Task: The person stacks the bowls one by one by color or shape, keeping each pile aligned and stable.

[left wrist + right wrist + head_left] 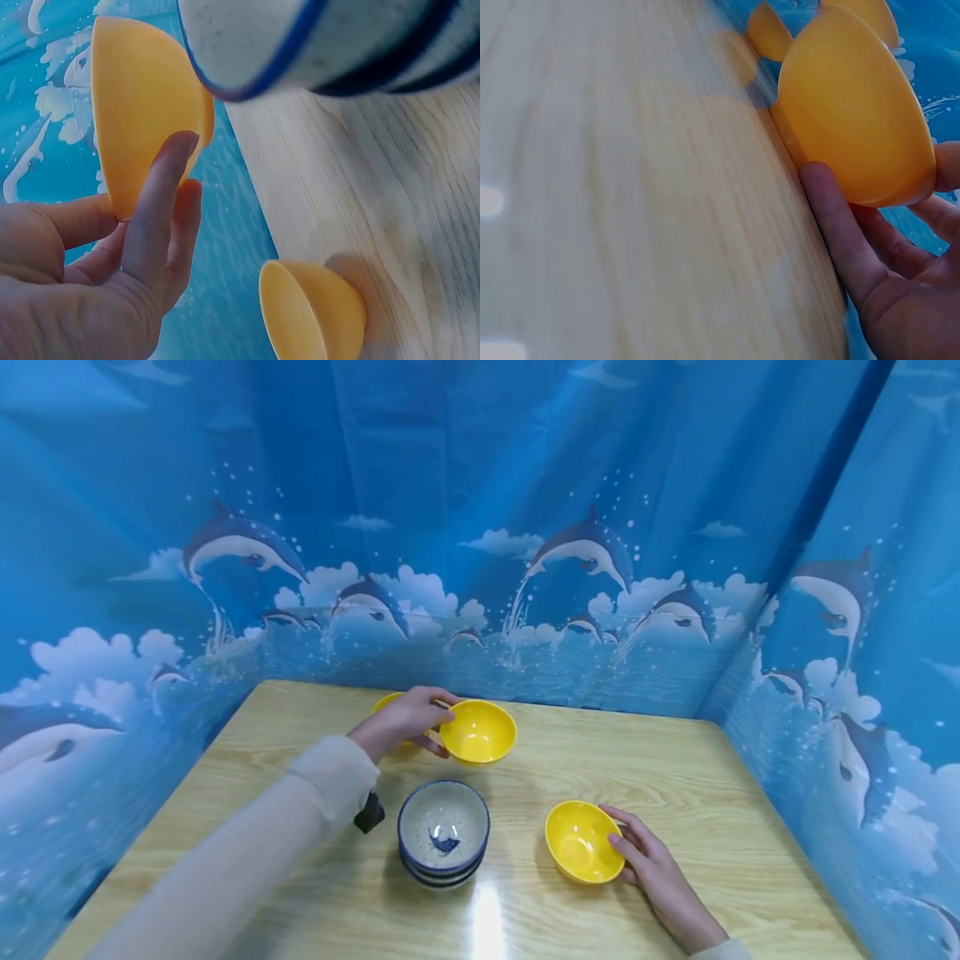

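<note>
My left hand (405, 722) pinches a yellow bowl (478, 732) at its left rim, thumb at the edge and fingers along its outer wall (146, 105). That bowl is held up off the table near the back. My right hand (662, 883) grips another yellow bowl (582, 843) by its right side, thumb over the rim, fingers under the wall (855, 112); it tilts slightly. Behind the left hand, a third yellow bowl (387, 701) stands on the table, partly hidden. Between the hands sits a stack of grey-white bowls (442, 827) with blue rims.
The wood-grain table (600, 760) runs back to a blue dolphin-print curtain (480, 527), which also closes off the sides. A small black object (370, 812) shows below the left cuff, just left of the bowl stack.
</note>
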`<action>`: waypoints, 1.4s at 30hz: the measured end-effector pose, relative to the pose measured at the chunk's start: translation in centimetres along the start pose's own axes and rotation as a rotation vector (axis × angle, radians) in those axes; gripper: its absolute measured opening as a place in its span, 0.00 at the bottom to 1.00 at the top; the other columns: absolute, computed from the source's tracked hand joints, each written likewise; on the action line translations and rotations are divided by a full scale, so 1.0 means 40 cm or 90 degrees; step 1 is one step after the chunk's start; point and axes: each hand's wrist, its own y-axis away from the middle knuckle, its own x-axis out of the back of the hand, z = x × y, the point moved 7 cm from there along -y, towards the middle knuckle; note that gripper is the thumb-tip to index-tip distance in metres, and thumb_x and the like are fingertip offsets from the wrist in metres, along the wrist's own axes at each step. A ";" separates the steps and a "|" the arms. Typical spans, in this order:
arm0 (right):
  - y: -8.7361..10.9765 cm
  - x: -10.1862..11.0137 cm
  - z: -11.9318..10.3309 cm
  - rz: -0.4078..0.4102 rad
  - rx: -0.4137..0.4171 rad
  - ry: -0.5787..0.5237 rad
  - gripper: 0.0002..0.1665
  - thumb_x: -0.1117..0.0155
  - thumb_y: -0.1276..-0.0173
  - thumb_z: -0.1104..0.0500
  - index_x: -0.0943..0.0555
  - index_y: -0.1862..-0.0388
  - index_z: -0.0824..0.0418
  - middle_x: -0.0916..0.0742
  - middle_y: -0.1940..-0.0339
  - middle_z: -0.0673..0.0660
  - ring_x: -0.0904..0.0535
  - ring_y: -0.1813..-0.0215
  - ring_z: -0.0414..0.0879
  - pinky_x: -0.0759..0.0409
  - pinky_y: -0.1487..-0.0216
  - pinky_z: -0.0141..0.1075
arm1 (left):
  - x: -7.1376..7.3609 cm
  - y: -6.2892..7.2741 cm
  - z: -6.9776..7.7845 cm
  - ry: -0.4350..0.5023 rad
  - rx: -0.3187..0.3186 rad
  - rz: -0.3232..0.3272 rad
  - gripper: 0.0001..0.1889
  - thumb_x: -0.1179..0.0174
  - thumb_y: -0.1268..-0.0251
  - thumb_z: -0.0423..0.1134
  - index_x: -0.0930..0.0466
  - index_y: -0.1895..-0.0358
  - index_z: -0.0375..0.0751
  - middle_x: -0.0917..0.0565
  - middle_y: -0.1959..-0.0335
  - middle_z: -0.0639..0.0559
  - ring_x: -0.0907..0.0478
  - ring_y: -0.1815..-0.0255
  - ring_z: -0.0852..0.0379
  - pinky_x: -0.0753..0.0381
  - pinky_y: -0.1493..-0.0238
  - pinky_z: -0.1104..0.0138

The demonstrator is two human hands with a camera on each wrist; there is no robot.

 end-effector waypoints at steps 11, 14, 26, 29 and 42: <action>0.000 0.003 0.000 0.005 0.000 0.001 0.33 0.43 0.12 0.52 0.34 0.14 0.55 0.28 0.16 0.67 0.16 0.40 0.42 0.09 0.49 0.33 | -0.080 0.005 0.039 0.008 -0.034 -0.037 0.20 0.40 0.15 0.36 0.23 0.26 0.41 0.16 0.38 0.39 0.12 0.48 0.42 0.04 0.58 0.61; -0.001 0.004 0.001 0.006 0.001 0.001 0.33 0.43 0.12 0.52 0.34 0.14 0.54 0.28 0.16 0.67 0.16 0.40 0.41 0.09 0.48 0.33 | -0.106 0.006 0.044 0.003 -0.038 -0.048 0.19 0.39 0.16 0.36 0.22 0.27 0.42 0.14 0.41 0.40 0.11 0.50 0.44 0.05 0.59 0.62; -0.005 0.003 0.004 -0.001 0.000 -0.004 0.33 0.43 0.12 0.50 0.34 0.14 0.55 0.27 0.17 0.67 0.16 0.39 0.42 0.08 0.47 0.34 | -0.196 0.016 0.069 0.010 -0.056 -0.109 0.19 0.39 0.17 0.35 0.20 0.28 0.40 0.14 0.46 0.41 0.11 0.52 0.45 0.05 0.64 0.60; -0.005 0.004 0.005 0.000 0.000 -0.002 0.33 0.43 0.12 0.50 0.34 0.14 0.54 0.27 0.16 0.67 0.16 0.39 0.41 0.08 0.47 0.34 | -0.217 0.020 0.077 0.023 -0.055 -0.134 0.19 0.39 0.17 0.35 0.20 0.29 0.39 0.13 0.46 0.42 0.11 0.50 0.44 0.04 0.63 0.59; -0.006 0.006 0.010 0.017 -0.002 0.036 0.34 0.43 0.12 0.51 0.35 0.14 0.59 0.24 0.20 0.68 0.18 0.41 0.39 0.10 0.53 0.33 | -0.314 0.029 0.076 0.040 -0.018 -0.184 0.16 0.39 0.18 0.33 0.18 0.33 0.40 0.13 0.47 0.43 0.13 0.50 0.46 0.04 0.60 0.56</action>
